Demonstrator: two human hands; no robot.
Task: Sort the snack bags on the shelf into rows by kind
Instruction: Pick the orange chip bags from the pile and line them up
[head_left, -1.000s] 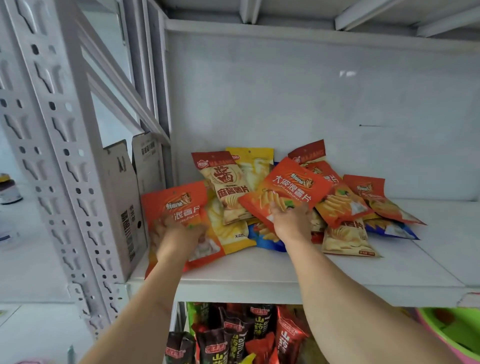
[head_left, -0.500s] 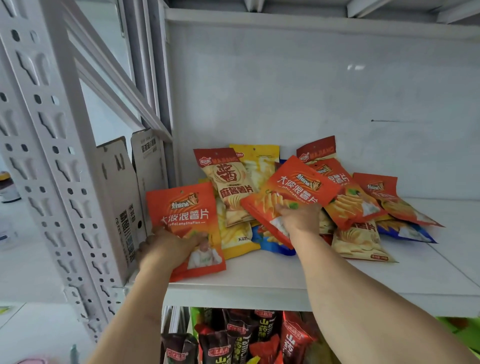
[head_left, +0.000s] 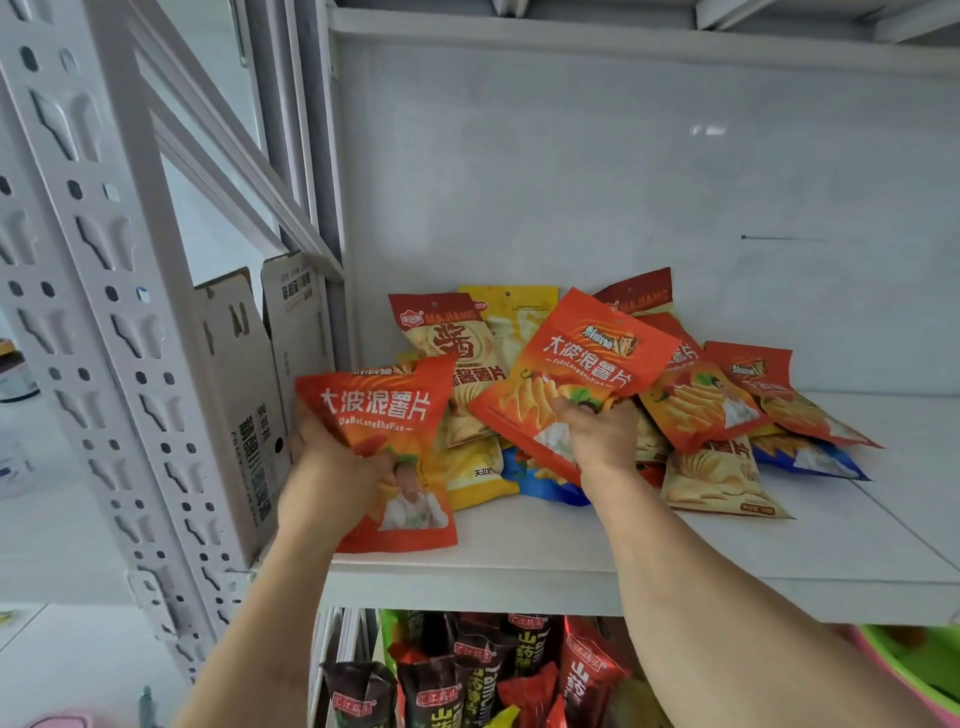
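Nearest me, my left hand (head_left: 332, 470) keeps its grip closed on a glossy orange-red foil crisp bag with white lettering (head_left: 387, 447). A second ago that bag lay low against the front left of the white metal shelf (head_left: 545, 561); now I have tipped it up and its top corner has crumpled under my fingers, beside the grey cardboard divider (head_left: 244, 395). I judge this is the start of the orange row.

A little farther in, my right hand (head_left: 597, 441) is still clamped on the lower edge of a second matching orange-red crisp bag (head_left: 576, 371), lifted clear above the pile.

Behind lies the unsorted heap of mixed snack bags (head_left: 717, 415): red-and-cream, yellow, blue and more orange, overlapping against the back wall. Most of the sorting remains.
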